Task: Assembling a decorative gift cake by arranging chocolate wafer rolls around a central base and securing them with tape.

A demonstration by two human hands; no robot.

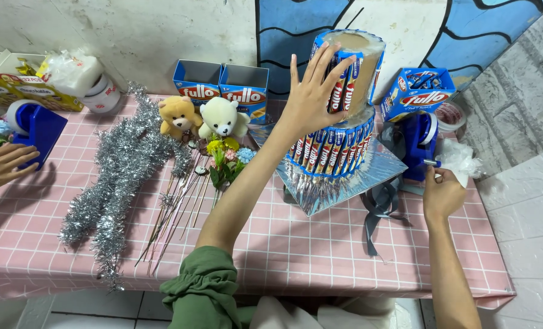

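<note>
My left hand (311,91) is spread flat against the wrapped snack sticks on the upper tier (364,58) of a two-tier snack tower. Its fingers are apart and hold nothing. The lower tier (335,152) is a ring of the same sticks on a silver foil base (344,186). My right hand (443,194) is to the right of the tower, below a blue tape dispenser (419,143). Its fingers are pinched on the tape end at the cutter. White crumpled plastic (463,159) lies just beside that hand.
The pink checked tablecloth (320,244) carries silver tinsel (119,176), a brown teddy (178,116), a white teddy (222,117), small flowers on sticks (225,158), a grey ribbon (378,207) and blue snack boxes (222,85). Another person's hand (0,166) rests by a second dispenser (37,125).
</note>
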